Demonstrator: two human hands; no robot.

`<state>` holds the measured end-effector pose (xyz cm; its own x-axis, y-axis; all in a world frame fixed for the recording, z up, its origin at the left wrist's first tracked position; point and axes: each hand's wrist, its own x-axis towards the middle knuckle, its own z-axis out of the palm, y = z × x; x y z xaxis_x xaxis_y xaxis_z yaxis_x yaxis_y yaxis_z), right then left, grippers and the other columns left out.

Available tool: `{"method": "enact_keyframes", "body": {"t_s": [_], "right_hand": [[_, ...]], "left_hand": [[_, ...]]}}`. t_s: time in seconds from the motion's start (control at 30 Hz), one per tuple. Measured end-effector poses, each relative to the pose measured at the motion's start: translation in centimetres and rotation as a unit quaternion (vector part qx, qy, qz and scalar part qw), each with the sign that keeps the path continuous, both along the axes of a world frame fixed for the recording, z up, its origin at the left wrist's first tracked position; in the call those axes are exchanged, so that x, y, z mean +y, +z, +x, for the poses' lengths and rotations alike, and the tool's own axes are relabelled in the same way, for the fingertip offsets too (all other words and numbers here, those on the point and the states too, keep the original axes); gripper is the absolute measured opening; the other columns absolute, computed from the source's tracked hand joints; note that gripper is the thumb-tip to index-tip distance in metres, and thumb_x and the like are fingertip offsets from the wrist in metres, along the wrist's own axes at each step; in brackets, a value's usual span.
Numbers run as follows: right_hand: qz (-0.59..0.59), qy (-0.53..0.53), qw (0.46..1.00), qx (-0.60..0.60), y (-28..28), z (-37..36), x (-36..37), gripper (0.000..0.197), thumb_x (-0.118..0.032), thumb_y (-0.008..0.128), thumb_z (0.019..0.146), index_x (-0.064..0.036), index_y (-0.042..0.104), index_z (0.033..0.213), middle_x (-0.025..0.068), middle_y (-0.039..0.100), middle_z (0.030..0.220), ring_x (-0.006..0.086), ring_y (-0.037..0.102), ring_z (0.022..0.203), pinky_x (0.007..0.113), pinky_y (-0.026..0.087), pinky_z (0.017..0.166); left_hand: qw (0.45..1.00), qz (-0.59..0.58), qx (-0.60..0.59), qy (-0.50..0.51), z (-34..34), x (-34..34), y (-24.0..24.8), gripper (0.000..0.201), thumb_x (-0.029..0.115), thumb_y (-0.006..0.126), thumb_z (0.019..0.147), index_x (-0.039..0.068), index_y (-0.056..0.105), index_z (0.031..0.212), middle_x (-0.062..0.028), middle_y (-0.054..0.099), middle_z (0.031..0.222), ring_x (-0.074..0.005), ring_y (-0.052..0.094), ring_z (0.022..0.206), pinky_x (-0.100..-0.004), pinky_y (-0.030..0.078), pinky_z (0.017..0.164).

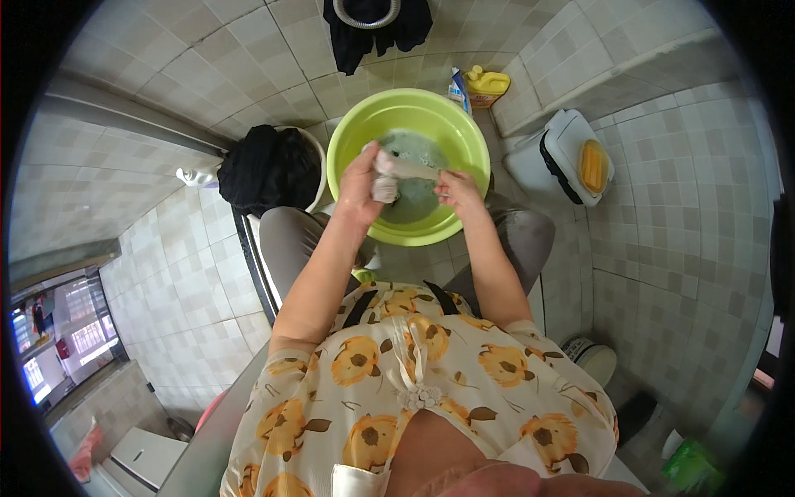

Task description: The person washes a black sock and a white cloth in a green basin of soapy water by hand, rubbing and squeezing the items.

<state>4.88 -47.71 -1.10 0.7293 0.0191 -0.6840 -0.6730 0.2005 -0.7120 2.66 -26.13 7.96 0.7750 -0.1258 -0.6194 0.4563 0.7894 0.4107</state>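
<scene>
A small wet piece of pale pinkish-white cloth is stretched between my two hands above a lime-green basin. My left hand is closed around its bunched part, and a folded end hangs below the fingers. On the other side, my right hand pinches the thin far end of the cloth. Cloudy, sudsy water lies in the basin under both hands. Whether anything else is under the water, I cannot tell. The basin stands on the floor between my knees.
To the left, black clothes heap over a white bucket. Behind the basin stand a yellow jug and a blue-and-white packet. A light grey bin at right has a yellow object on its lid. Dark cloth hangs at the far wall.
</scene>
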Motion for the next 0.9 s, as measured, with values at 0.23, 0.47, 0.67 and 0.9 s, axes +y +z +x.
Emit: {"method": "enact_keyframes", "body": {"t_s": [0.23,0.47,0.67,0.9], "right_hand": [[0.351,0.062,0.933,0.042,2.8,1.0,5.0,0.046,-0.039,0.05,0.092,-0.0055,0.046,0.124,0.0031,0.053,0.114,0.0178,0.052,0.101,0.036,0.048,0.08],[0.226,0.138,0.963,-0.04,-2.1,4.3,3.7,0.035,-0.028,0.058,0.089,-0.0012,0.057,0.111,0.0086,0.06,0.106,0.0192,0.057,0.094,0.033,0.048,0.083],[-0.174,0.175,0.967,-0.058,-13.1,10.1,0.7,0.025,-0.016,0.067,0.079,-0.001,0.062,0.099,0.0124,0.065,0.092,0.0238,0.063,0.087,0.034,0.05,0.076],[-0.538,0.434,0.704,-0.163,-28.0,4.2,3.9,0.024,-0.016,0.061,0.078,-0.0044,0.064,0.098,0.0197,0.063,0.094,0.0335,0.061,0.087,0.041,0.049,0.077]], "left_hand": [[0.997,0.001,-0.041,-0.066,0.8,-3.0,2.4,0.023,0.029,0.053,0.092,0.007,0.058,0.095,-0.0046,0.062,0.089,-0.016,0.059,0.078,-0.0313,0.05,0.069],[0.992,0.115,-0.045,-0.036,0.3,-1.2,-3.6,0.025,0.026,0.056,0.091,0.004,0.058,0.102,-0.0039,0.061,0.091,-0.0131,0.058,0.076,-0.0284,0.049,0.067],[0.919,0.351,0.038,-0.174,-1.2,-0.1,-11.5,0.05,0.021,0.057,0.087,0.0,0.044,0.13,-0.0066,0.058,0.102,-0.0125,0.054,0.076,-0.0273,0.045,0.067],[0.947,0.259,0.03,-0.186,-0.3,-0.4,-11.5,0.036,0.022,0.056,0.089,0.005,0.052,0.121,-0.0044,0.058,0.104,-0.0134,0.059,0.083,-0.0273,0.046,0.069]]}}
